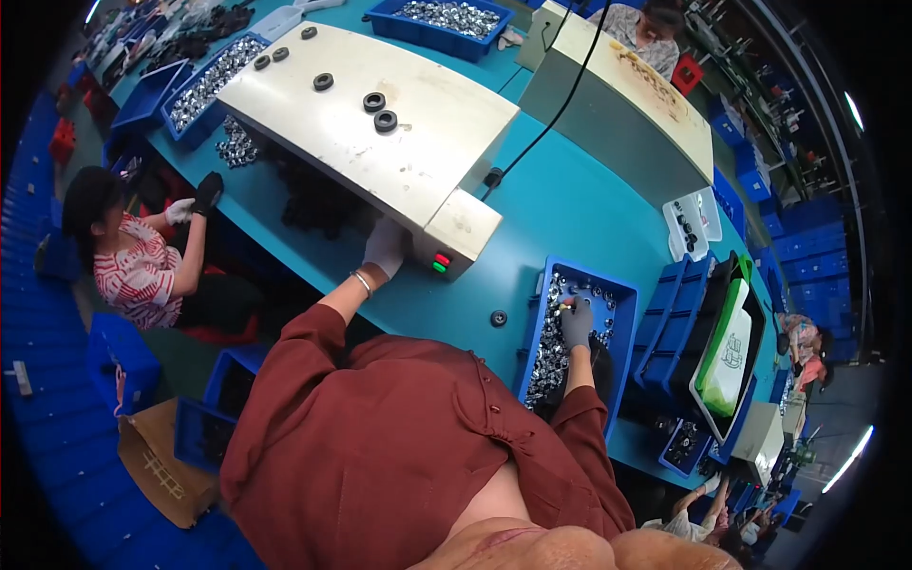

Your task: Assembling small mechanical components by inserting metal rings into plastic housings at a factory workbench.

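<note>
right hand (pixel 576 326) at bin (pixel 624 332), grip unclear tbh | left hand (pixel 385 249) half hidden, can't tell | metal bits (pixel 548 361): prob light, hard, slick, pinch the edges

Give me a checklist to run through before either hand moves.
1. Left hand clear of the pale housing: not ok, it is at the near edge.
2. Left hand's contents: cannot tell, hidden from view.
3. Right hand at the blue bin: ok, over the shiny metal parts.
4. Both hands gloved: ok.
5. Black ring put away: not ok, loose on the teal table.
</note>
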`<action>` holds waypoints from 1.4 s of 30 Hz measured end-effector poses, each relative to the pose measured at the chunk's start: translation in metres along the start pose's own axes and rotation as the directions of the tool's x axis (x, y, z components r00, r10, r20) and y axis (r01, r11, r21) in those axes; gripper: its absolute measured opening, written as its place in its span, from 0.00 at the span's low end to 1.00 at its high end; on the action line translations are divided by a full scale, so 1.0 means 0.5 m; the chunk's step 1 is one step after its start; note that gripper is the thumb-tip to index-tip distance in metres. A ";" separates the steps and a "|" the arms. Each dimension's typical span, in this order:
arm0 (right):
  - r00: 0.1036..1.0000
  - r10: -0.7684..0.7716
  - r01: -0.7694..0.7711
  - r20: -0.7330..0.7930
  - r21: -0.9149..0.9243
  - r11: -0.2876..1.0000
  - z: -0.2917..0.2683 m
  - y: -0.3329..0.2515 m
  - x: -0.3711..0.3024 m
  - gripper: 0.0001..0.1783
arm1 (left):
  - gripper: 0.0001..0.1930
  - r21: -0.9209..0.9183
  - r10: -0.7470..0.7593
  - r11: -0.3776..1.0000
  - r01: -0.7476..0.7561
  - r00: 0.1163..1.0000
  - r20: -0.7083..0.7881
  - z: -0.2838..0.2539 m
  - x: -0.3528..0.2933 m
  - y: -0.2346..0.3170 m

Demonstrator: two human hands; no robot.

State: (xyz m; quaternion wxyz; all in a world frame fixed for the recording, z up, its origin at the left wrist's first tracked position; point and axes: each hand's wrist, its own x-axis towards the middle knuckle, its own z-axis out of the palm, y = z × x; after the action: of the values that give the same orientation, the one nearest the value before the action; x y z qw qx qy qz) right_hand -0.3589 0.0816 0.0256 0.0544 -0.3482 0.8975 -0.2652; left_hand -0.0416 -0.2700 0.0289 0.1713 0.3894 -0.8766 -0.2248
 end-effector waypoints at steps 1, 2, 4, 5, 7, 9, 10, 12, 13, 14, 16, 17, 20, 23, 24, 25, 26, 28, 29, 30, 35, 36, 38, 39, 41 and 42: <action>1.000 0.001 -0.001 0.006 -0.001 1.000 -0.009 -0.012 -0.004 0.07 | 0.14 0.018 0.034 0.999 -0.033 0.999 -0.022 0.003 0.000 -0.002; 1.000 0.024 -0.023 -0.019 0.071 0.997 -0.016 -0.025 -0.009 0.07 | 0.14 0.018 0.029 0.999 -0.028 0.999 -0.018 0.004 -0.004 -0.005; 0.993 0.114 -0.108 -0.014 0.226 0.968 -0.027 -0.046 -0.023 0.07 | 0.15 -0.087 0.127 0.984 -0.155 0.957 -0.262 0.002 -0.014 0.001; 0.993 0.120 -0.115 -0.009 0.224 0.968 -0.032 -0.057 -0.032 0.07 | 0.15 -0.089 0.125 0.984 -0.152 0.959 -0.255 -0.003 -0.023 -0.001; 0.968 0.236 -0.252 0.090 0.419 0.872 -0.063 -0.107 -0.052 0.08 | 0.18 -0.056 0.078 0.995 -0.086 0.988 -0.136 -0.052 -0.040 0.021; 0.961 0.236 -0.277 0.146 0.533 0.799 -0.082 -0.124 -0.070 0.11 | 0.19 -0.544 -0.233 0.811 0.213 0.972 0.033 -0.046 -0.081 0.013; 0.950 0.252 -0.311 0.184 0.628 0.713 -0.084 -0.128 -0.080 0.12 | 0.20 -0.817 -0.407 0.341 0.465 0.857 0.318 -0.042 -0.109 0.006; 0.920 0.289 -0.385 0.265 0.746 0.543 -0.084 -0.129 -0.100 0.16 | 0.20 -0.888 -0.368 -0.207 0.411 0.808 0.460 -0.045 -0.162 0.009; 0.902 0.305 -0.417 0.305 0.797 0.437 -0.087 -0.140 -0.106 0.18 | 0.21 -0.841 -0.188 -0.330 0.429 0.843 0.504 -0.069 -0.178 0.029; 0.875 0.333 -0.463 0.351 0.809 0.363 -0.092 -0.151 -0.111 0.19 | 0.21 -0.770 -0.001 -0.443 0.460 0.858 0.513 -0.095 -0.186 0.049; 0.864 0.310 -0.483 0.396 0.825 0.294 -0.096 -0.163 -0.116 0.19 | 0.24 -0.694 0.050 -0.506 0.513 0.820 0.570 -0.155 -0.188 0.105; 0.861 0.295 -0.493 0.413 0.822 0.287 -0.100 -0.170 -0.118 0.19 | 0.24 -0.645 0.145 -0.501 0.577 0.791 0.595 -0.178 -0.187 0.125; 0.822 0.327 -0.545 0.465 0.809 0.221 -0.099 -0.194 -0.117 0.19 | 0.27 -0.606 0.273 -0.433 0.667 0.738 0.618 -0.220 -0.177 0.172; 0.822 0.303 -0.539 0.483 0.832 0.134 -0.087 -0.218 -0.127 0.21 | 0.31 -0.559 0.454 -0.397 0.728 0.685 0.570 -0.231 -0.171 0.201; 0.819 0.310 -0.536 0.482 0.836 0.117 -0.088 -0.229 -0.132 0.21 | 0.31 -0.549 0.463 -0.395 0.736 0.676 0.573 -0.234 -0.170 0.208; 0.818 0.316 -0.533 0.481 0.840 0.101 -0.090 -0.237 -0.137 0.21 | 0.31 -0.531 0.473 -0.384 0.755 0.655 0.589 -0.237 -0.169 0.215; 0.815 0.309 -0.534 0.490 0.843 0.071 -0.086 -0.231 -0.144 0.21 | 0.31 -0.515 0.482 -0.373 0.772 0.635 0.604 -0.242 -0.169 0.223; 0.908 0.226 -0.416 0.352 0.820 0.392 -0.083 -0.214 -0.162 0.21 | 0.31 -0.548 0.434 -0.242 0.801 0.594 0.677 -0.264 -0.155 0.264; 0.896 0.217 -0.441 0.386 0.825 0.354 -0.087 -0.212 -0.165 0.20 | 0.30 -0.615 0.443 -0.097 0.783 0.587 0.678 -0.288 -0.149 0.289; 0.896 0.226 -0.440 0.382 0.836 0.328 -0.092 -0.207 -0.171 0.20 | 0.29 -0.677 0.496 -0.024 0.735 0.597 0.631 -0.304 -0.141 0.310; 0.781 0.376 -0.579 0.499 0.804 0.135 -0.105 -0.197 -0.159 0.17 | 0.17 -0.903 0.934 0.194 -0.383 0.353 0.051 -0.463 -0.064 0.479; 0.809 0.360 -0.563 0.464 0.788 0.249 -0.119 -0.215 -0.156 0.17 | 0.19 -0.966 0.973 0.025 -0.257 0.227 -0.036 -0.470 -0.062 0.511; 0.835 0.335 -0.537 0.437 0.778 0.325 -0.115 -0.197 -0.152 0.18 | 0.09 -0.909 0.948 -0.283 -0.308 0.057 -0.314 -0.485 -0.052 0.575; 0.832 0.304 -0.542 0.463 0.796 0.269 -0.095 -0.186 -0.148 0.18 | 0.13 -0.963 0.939 -0.170 -0.210 0.262 -0.223 -0.492 -0.084 0.568; 0.849 0.261 -0.513 0.460 0.836 0.193 -0.081 -0.184 -0.146 0.18 | 0.16 -0.819 0.823 0.567 -0.086 0.087 0.561 -0.538 -0.083 0.519; 0.845 0.269 -0.513 0.463 0.843 0.162 -0.082 -0.179 -0.149 0.18 | 0.16 -0.866 0.875 0.478 -0.148 0.173 0.453 -0.517 -0.088 0.507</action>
State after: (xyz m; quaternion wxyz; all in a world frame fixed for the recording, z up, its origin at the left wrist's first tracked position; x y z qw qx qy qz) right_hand -0.2611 0.0931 0.1005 0.4089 -0.0257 0.6049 -0.6828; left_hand -0.0442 -0.1528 0.3741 -0.1219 -0.2398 -0.7555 -0.5973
